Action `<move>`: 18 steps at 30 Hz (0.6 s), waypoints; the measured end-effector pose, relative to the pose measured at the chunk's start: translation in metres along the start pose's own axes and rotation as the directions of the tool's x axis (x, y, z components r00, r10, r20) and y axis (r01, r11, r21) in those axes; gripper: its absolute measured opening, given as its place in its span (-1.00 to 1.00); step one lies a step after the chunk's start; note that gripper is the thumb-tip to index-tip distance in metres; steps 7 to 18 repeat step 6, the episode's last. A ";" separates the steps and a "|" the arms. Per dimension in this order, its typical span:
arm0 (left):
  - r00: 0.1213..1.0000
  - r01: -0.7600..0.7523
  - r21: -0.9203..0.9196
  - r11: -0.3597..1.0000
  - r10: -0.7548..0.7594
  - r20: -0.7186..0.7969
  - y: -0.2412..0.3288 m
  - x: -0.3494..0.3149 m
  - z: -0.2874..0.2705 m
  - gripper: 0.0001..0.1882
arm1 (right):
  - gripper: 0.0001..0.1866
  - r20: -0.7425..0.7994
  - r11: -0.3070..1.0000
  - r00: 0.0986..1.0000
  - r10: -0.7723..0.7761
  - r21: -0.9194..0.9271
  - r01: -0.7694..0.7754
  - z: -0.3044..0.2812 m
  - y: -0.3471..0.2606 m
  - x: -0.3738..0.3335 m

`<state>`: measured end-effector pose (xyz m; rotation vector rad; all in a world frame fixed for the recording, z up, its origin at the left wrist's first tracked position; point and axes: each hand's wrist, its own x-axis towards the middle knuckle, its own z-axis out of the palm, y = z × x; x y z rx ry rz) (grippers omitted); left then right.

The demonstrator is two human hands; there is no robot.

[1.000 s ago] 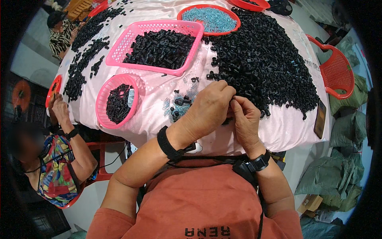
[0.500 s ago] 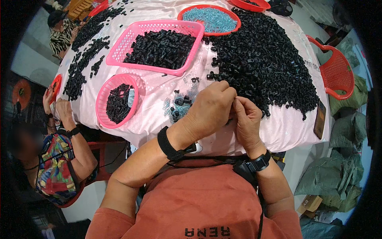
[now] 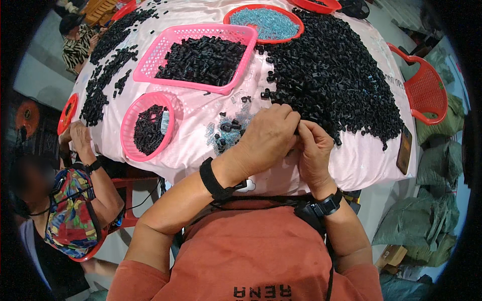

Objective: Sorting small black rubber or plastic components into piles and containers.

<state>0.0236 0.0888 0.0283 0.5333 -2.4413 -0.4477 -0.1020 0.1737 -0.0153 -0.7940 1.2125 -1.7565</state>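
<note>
My left hand (image 3: 266, 134) and my right hand (image 3: 316, 153) meet at the near edge of a big pile of small black plastic parts (image 3: 326, 75). Both hands are closed, thumbs and forefingers pinched together at the fingertips. Whatever sits between them is too small and covered to make out. Left of my left hand, clear pale-blue little pieces (image 3: 232, 136) lie loose on the pink cloth (image 3: 193, 135), with a few black parts among them.
A pink rectangular basket (image 3: 148, 62) and a round pink basket (image 3: 126, 125) hold black parts. Behind them stands a red tray (image 3: 300, 36) of clear blue pieces. A phone (image 3: 403, 153) lies at the right edge, near a red chair (image 3: 427, 93). Co-workers sit on the left.
My hands stay together in nearly the same place, with slight finger movement. At the left, a co-worker's raised hand has come down, and another person has appeared at the lower left.
</note>
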 end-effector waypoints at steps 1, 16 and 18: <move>1.000 0.002 0.008 1.000 -0.002 0.006 -0.001 0.000 -0.001 -0.68 | -0.83 0.005 1.000 1.000 0.010 -0.007 -0.010 0.002 -0.003 -0.001; 1.000 0.005 0.015 1.000 -0.006 0.013 -0.003 0.001 -0.003 -0.67 | -0.81 0.077 0.999 0.997 0.031 -0.039 -0.028 -0.003 0.001 0.001; 1.000 0.005 0.015 1.000 -0.006 0.013 -0.003 0.001 -0.003 -0.67 | -0.81 0.077 0.999 0.997 0.031 -0.039 -0.028 -0.003 0.001 0.001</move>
